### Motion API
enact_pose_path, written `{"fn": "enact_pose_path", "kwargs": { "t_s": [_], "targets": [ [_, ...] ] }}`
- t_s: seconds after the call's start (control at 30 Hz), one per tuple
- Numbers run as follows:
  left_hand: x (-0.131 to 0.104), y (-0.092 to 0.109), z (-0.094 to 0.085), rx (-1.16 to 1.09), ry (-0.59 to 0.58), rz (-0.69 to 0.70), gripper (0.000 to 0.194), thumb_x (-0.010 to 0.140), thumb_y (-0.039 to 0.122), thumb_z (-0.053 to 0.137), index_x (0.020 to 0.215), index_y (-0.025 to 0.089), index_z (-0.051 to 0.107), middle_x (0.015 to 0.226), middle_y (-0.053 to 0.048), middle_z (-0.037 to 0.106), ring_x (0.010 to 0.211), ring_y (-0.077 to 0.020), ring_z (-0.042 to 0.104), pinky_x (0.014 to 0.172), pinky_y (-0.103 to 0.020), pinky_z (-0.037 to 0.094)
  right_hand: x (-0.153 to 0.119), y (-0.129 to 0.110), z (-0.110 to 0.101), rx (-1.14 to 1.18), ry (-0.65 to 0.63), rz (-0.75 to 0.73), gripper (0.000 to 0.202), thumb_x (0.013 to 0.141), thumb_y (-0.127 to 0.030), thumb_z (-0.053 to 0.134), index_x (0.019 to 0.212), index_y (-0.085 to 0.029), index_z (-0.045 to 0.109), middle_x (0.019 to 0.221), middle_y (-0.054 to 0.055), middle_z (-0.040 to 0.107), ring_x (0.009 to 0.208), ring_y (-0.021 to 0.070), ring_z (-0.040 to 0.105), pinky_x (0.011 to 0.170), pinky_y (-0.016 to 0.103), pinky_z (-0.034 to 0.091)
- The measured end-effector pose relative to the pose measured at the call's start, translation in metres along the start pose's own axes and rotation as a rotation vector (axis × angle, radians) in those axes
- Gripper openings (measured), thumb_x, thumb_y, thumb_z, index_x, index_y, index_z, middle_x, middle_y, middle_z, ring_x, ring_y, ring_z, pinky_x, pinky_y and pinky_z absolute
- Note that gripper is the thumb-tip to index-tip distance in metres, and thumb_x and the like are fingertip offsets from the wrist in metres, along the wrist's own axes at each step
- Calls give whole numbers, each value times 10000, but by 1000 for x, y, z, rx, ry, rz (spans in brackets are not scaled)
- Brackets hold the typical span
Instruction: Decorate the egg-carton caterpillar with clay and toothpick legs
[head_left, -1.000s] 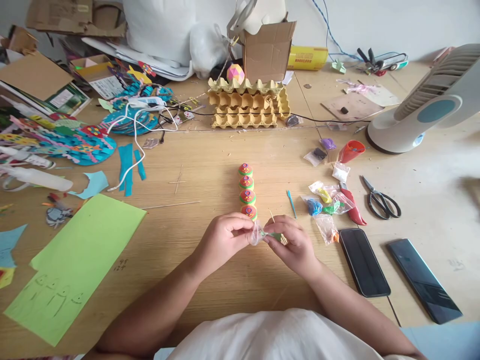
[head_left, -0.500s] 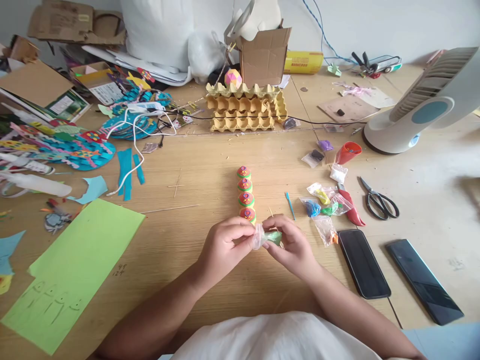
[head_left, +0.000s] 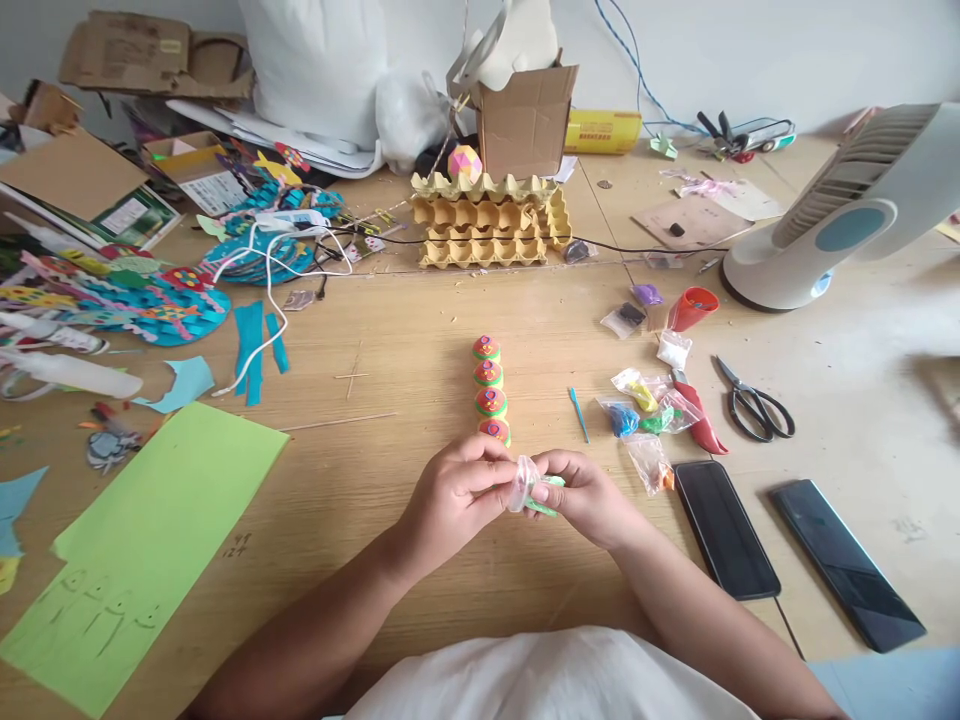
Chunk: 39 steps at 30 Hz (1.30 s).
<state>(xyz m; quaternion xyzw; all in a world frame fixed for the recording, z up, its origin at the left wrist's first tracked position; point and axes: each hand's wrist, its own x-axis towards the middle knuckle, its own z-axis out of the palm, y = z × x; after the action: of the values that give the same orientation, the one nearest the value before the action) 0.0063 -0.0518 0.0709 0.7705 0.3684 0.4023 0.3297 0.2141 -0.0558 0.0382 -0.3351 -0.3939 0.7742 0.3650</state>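
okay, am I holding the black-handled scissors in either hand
No, the scissors lie on the table, while the left hand and right hand both hold a small clear bag.

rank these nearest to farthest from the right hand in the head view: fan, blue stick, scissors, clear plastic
Right hand:
1. Clear plastic: at its fingertips
2. Blue stick: just beyond the hand
3. Scissors: off to the right
4. Fan: far right, toward the back
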Motion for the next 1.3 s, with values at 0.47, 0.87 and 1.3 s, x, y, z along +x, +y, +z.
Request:
{"fn": "enact_pose_path", "kwargs": {
  "t_s": [0.47, 0.87, 1.3],
  "targets": [
    [0, 0, -2, 49, -22, 77, 62, 870, 142, 754, 890, 200, 745, 873, -25, 655, 793, -127, 635, 735, -241, 514, 1, -2, -3, -35, -59, 45, 290, 728, -378, 911, 807, -150, 750, 699, 13, 715, 590, 103, 640, 570, 215, 532],
    [0, -2, 7, -473, 70, -307, 117, 940, 268, 688, 872, 178, 718, 874, -37, 635, 813, -132, 615, 729, -236, 512, 2, -3, -10, -287, 206, -266, 253, 827, -423, 806, 830, -199, 689, 800, -1, 665, 702, 129, 578, 663, 251, 461],
    [7, -5, 3, -1184, 133, -824, 244, 753, 332, 894, 841, 153, 754, 739, -15, 641, 690, -82, 608, 566, -148, 458, 19, -15, -56, -1363, 427, -154, 162, 913, -285, 627, 866, -177, 737, 913, 83, 729, 848, 239, 669, 776, 337, 492]
  ]
}}
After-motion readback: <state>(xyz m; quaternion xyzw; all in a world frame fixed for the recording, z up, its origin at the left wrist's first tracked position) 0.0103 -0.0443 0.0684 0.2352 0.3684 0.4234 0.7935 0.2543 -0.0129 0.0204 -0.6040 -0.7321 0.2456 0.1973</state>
